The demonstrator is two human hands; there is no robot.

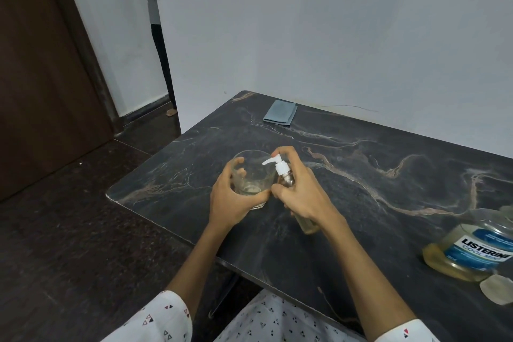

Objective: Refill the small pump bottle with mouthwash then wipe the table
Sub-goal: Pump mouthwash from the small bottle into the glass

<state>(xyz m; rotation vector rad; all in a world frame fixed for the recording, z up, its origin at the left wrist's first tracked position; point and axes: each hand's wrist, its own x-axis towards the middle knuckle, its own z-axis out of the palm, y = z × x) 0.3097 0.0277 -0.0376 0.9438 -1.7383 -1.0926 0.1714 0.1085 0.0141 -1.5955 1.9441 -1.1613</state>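
Glass tumbler point(251, 179) gripped in my left hand point(232, 200); right hand point(301, 189) holds refilled pump bottle point(288, 183); far cloth point(279, 116) untouched, surface point(361, 175) unwiped.

Home room, dark marble table point(347, 175), plain white wall point(333, 22), wooden door point(36, 78)

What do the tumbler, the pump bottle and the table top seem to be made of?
Tumbler: clear glass by its look; fingers show through its wall. Pump bottle: clear body, likely plastic, with a matte white plastic pump head. Table top: dark veined surface with a slight sheen, stone or a laminate imitating it.
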